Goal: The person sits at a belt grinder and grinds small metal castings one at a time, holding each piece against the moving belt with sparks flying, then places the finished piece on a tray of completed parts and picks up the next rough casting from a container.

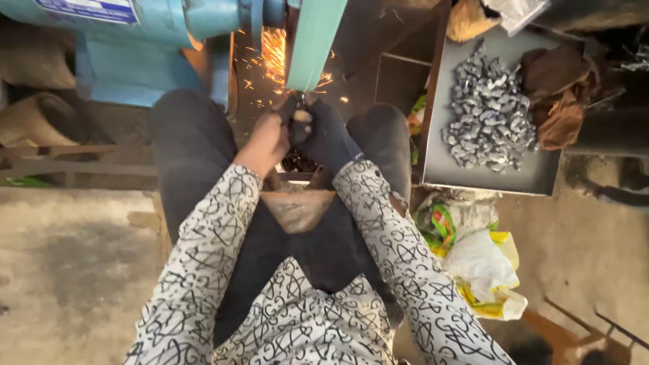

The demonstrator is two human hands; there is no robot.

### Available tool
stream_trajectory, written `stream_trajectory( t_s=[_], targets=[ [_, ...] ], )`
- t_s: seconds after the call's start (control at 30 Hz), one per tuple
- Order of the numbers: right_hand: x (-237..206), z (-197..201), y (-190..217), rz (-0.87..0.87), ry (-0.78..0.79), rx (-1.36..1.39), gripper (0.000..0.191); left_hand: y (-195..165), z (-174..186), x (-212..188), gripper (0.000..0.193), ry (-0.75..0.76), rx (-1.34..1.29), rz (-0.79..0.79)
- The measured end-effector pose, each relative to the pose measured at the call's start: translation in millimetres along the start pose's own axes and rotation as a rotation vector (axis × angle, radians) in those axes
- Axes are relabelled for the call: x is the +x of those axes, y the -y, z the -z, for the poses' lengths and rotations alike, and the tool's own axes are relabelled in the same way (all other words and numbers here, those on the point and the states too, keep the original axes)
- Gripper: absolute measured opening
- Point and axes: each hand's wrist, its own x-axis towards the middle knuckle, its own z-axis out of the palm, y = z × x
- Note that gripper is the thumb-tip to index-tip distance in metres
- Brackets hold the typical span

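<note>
Metal piece [302,116] gripped by both hands, left hand [269,138] bare, right hand [324,135] gloved, pressed to grinding belt [312,47], sparks [274,54] flying; grinding underway. Tray [541,177] at right holds heaped small grey parts [490,108].

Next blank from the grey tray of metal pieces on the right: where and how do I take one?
Probably take a piece from the top of the heap of metal pieces, coming straight down from above. The pieces lie loose and jumbled, and the tray has raised walls, so a sideways approach looks blocked. Use the right hand, which is nearer; grip across a piece's narrow sides.
</note>
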Motion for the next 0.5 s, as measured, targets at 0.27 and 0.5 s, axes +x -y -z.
stream_trajectory(
  t_s=[0.27,0.5],
  targets=[
    [-49,-7,-24,0.798,-0.243,-1.403,0.028,6,-2,-27,0.025,0.114,0.142,-0.099],
    [-58,-22,-24,0.570,-0.148,-1.293,0.022,-7,44,-13,0.026,0.000,0.309,0.104]
  ],
)
